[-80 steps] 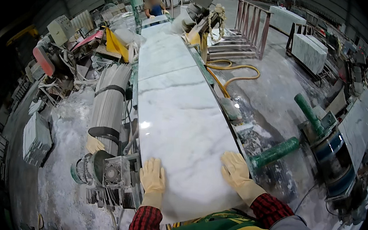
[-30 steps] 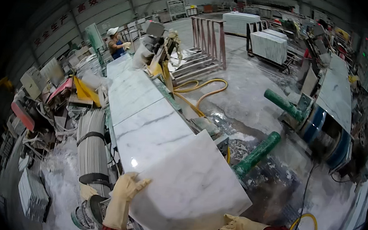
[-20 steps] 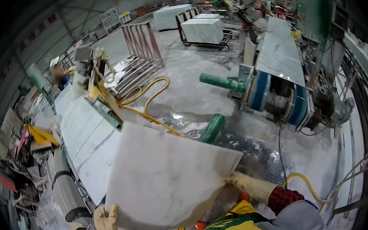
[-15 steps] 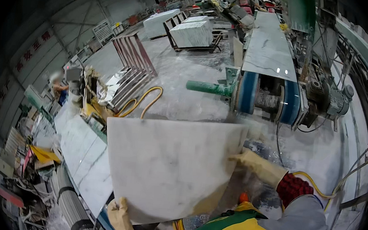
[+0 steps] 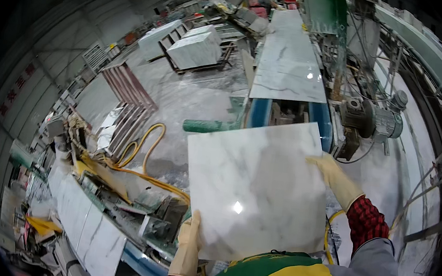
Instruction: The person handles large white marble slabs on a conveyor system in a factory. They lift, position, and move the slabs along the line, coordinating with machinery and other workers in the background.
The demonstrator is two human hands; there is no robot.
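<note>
A white slab (image 5: 259, 188), faintly veined in grey, sits up in front of the body, polished face turned to the wearer, a bright spot of light flashing off it! Its outline looks close to square, so no long axis stands out. The upper edge climbs toward the right, putting one top corner at one o'clock, the other between ten and eleven; the whole piece is canted a little anticlockwise.

Now the grip, and it's two-handed! The left hand (image 5: 189, 237), in a cream glove, has the slab's edge between seven and eight o'clock, thumb laid up along the margin, fingers mostly hidden behind. The right hand (image 5: 331, 175), gloved to match, is closed on the side edge around two o'clock, its fingertips lapping onto the face. Both hands are parted by almost the slab's full width. At six o'clock the green apron (image 5: 255, 270) overlaps the lower edge; whether they touch, I can't tell.

Beyond, at twelve o'clock, a conveyor's blue belts (image 5: 260, 112) carry more pale stone (image 5: 288, 64). A grey motor (image 5: 386, 125) is at two, a green roller-shaped bar (image 5: 208, 126) near eleven, a yellow hose (image 5: 150, 157) toward ten.
</note>
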